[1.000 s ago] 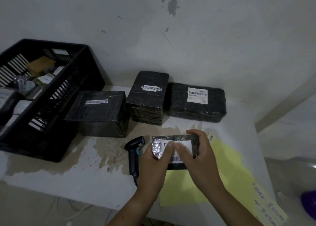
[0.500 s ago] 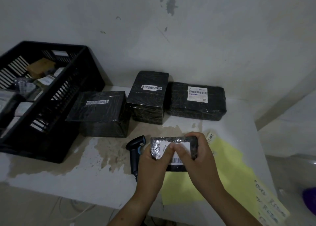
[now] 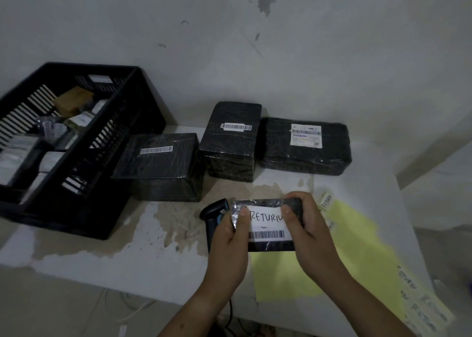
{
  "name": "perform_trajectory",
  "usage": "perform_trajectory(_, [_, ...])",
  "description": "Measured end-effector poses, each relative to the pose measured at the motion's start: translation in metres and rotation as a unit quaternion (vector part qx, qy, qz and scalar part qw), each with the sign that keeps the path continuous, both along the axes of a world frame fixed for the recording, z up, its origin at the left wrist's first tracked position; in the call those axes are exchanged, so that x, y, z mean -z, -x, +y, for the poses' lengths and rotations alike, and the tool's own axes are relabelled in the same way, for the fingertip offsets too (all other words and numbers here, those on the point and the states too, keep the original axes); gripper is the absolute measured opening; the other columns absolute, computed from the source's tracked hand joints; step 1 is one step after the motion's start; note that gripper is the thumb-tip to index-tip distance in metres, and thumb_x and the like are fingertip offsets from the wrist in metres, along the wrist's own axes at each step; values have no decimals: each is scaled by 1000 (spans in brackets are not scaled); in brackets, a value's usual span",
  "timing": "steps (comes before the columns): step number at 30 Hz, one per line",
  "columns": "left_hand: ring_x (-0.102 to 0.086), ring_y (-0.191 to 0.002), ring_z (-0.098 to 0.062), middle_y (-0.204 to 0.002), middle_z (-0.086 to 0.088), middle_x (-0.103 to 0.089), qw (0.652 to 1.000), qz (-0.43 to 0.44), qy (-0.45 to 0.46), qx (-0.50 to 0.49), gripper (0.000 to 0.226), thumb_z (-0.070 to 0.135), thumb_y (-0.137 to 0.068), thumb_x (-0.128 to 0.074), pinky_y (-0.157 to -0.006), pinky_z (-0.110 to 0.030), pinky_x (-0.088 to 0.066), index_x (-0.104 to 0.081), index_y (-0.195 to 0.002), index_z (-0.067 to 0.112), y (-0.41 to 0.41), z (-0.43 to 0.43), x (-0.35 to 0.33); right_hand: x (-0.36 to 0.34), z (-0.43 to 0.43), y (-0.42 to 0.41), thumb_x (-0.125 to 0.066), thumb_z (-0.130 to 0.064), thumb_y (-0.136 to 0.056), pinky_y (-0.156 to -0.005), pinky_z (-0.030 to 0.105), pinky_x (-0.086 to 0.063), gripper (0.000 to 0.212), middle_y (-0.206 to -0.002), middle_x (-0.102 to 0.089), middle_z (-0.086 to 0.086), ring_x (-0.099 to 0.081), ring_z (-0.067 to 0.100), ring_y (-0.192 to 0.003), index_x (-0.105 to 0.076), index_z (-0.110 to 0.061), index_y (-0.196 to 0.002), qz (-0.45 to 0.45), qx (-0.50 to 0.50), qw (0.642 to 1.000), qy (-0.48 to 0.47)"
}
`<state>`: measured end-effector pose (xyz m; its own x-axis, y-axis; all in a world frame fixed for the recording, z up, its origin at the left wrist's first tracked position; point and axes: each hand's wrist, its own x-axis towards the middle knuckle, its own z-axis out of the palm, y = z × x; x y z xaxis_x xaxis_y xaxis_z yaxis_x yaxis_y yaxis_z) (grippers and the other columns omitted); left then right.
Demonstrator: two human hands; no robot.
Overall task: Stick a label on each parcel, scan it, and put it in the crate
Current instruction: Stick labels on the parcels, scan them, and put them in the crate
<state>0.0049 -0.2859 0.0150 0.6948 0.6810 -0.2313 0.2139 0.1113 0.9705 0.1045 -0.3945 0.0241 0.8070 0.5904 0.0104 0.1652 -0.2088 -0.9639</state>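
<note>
Black small parcel (image 3: 268, 224) gripped at both ends: left hand (image 3: 229, 237), right hand (image 3: 309, 229), thumbs on its label (image 3: 268, 225) | held near table (image 3: 127, 260) front edge, scanner (image 3: 213, 218) just left.

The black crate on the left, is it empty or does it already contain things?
Not empty. Through the open top of the crate, a brown box and several pale packets lie inside.

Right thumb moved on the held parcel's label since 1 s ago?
Yes. The right hand thumb slid rightward across the label toward the parcel's right end, uncovering the handwriting.
</note>
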Motion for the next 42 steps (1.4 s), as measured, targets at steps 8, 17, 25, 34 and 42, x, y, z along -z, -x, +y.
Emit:
perform_trajectory(8, [-71, -93, -4, -101, 14, -76, 994, 14, -71, 80, 39, 48, -99, -34, -80, -20, -55, -67, -112, 32, 39, 54, -16, -7, 17, 9, -47, -19, -102, -74, 27, -57, 26, -108, -65, -14, -64, 5, -97, -56, -42, -111, 52, -51, 997, 9])
perform_trajectory(17, [-60, -96, 3, -108, 30, -61, 897, 100, -428, 46, 24, 50, -99, -49, -77, -19, -47, -62, -116, 37, 164, 214, -26, -14, 104, 42, -49, -18, -101, -66, 23, -52, 19, -92, -70, -19, -68, 3, -82, -62, -31, -108, 140, 5, 990, -12])
perform_trajectory(25, [-39, -145, -14, -150, 11, -47, 808, 238, -538, -15, 51, 52, -102, -36, -122, -47, -27, -60, -136, 22, 293, 381, -9, -31, 237, 94, -51, -10, -99, -77, 47, -56, 23, -99, -75, 3, -70, 24, -91, -66, -26, -108, 224, -42, 974, -20])
perform_trajectory(34, [-43, -141, -20, -139, 4, -58, 783, 264, -562, 28, 52, 57, -103, -30, -125, -50, -16, -66, -124, 25, 307, 498, -3, -72, 393, 138, -56, -12, -97, -70, 24, -58, 36, -116, -64, -5, -69, 5, -91, -49, -30, -127, 37, -169, 984, 28])
perform_trajectory(42, [-66, -104, -18, -112, 5, -72, 762, 204, -614, 34, 44, 51, -99, -37, -88, -38, -42, -70, -99, 22, 288, 519, 1, -64, 516, 127, -53, -5, -94, -48, 21, -48, 29, -107, -64, 5, -65, 12, -74, -42, -23, -114, -172, -281, 930, 161])
